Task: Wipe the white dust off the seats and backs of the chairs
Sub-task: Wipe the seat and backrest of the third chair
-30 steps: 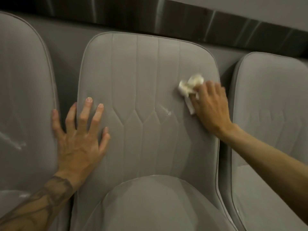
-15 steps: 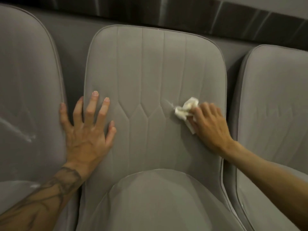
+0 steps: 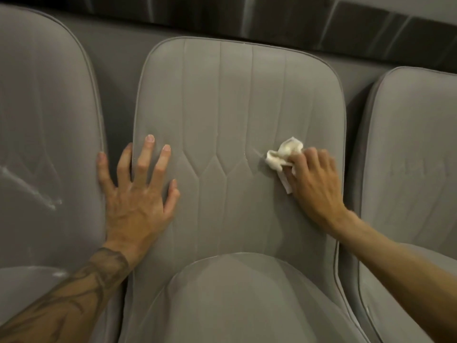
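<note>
A grey upholstered chair back (image 3: 235, 102) with stitched seams fills the middle, its seat (image 3: 237, 300) below. My right hand (image 3: 314, 184) presses a crumpled white cloth (image 3: 284, 154) against the right half of that back, fingers curled over it. A faint white mark (image 3: 247, 157) lies just left of the cloth. My left hand (image 3: 138, 194) lies flat with spread fingers on the back's left edge, its little finger reaching the gap beside the left chair (image 3: 44, 125). White dust streaks (image 3: 32, 186) cross the left chair's back.
A third grey chair (image 3: 410, 154) stands close on the right with faint marks on its back. A grey wall and a dark glossy band (image 3: 247, 18) run behind the chair tops. Narrow gaps separate the chairs.
My right hand slid the cloth down the chair back from its upper right toward the middle seam, over the white mark. My left hand kept its place.
</note>
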`<state>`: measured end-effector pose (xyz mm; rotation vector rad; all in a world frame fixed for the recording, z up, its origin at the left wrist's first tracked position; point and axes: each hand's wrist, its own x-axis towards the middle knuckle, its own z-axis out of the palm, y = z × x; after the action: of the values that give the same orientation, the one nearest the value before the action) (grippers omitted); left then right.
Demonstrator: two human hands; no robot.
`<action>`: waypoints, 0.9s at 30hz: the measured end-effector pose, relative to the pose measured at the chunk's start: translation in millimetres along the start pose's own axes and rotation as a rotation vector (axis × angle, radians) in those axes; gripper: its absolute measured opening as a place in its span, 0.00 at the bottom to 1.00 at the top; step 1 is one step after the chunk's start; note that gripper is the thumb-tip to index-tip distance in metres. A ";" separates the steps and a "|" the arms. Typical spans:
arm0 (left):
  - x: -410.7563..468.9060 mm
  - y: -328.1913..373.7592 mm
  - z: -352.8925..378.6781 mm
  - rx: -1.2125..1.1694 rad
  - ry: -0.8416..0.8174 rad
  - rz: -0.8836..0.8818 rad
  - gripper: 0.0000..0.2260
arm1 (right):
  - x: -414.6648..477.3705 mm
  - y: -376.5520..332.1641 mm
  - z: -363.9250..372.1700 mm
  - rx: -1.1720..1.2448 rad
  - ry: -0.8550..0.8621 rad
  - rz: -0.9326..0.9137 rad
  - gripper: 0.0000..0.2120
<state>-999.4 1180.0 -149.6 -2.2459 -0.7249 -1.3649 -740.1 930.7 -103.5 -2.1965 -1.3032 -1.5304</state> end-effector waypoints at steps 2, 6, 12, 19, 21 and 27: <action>-0.2 0.3 0.1 -0.003 -0.001 -0.002 0.28 | -21.4 -12.9 5.2 0.002 -0.036 -0.053 0.11; 0.5 0.3 -0.9 -0.004 0.000 0.000 0.28 | -54.3 -14.1 4.8 -0.005 -0.195 -0.606 0.08; 1.1 -0.2 -0.1 -0.006 -0.008 -0.001 0.28 | 82.2 11.8 -10.7 0.011 0.094 -0.160 0.14; 1.2 -0.7 1.2 -0.013 0.002 0.004 0.28 | 37.7 -27.6 -0.5 0.144 0.052 -0.107 0.12; 0.5 -0.1 0.5 -0.012 -0.003 -0.001 0.28 | 35.8 -18.5 -2.4 0.090 -0.016 -0.277 0.12; 0.5 0.2 0.2 -0.010 -0.001 0.001 0.28 | 162.9 9.8 -17.2 0.073 0.270 0.101 0.14</action>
<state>-999.0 1180.1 -149.3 -2.2541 -0.7194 -1.3698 -729.3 1005.8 42.0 -1.9015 -1.1279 -1.6437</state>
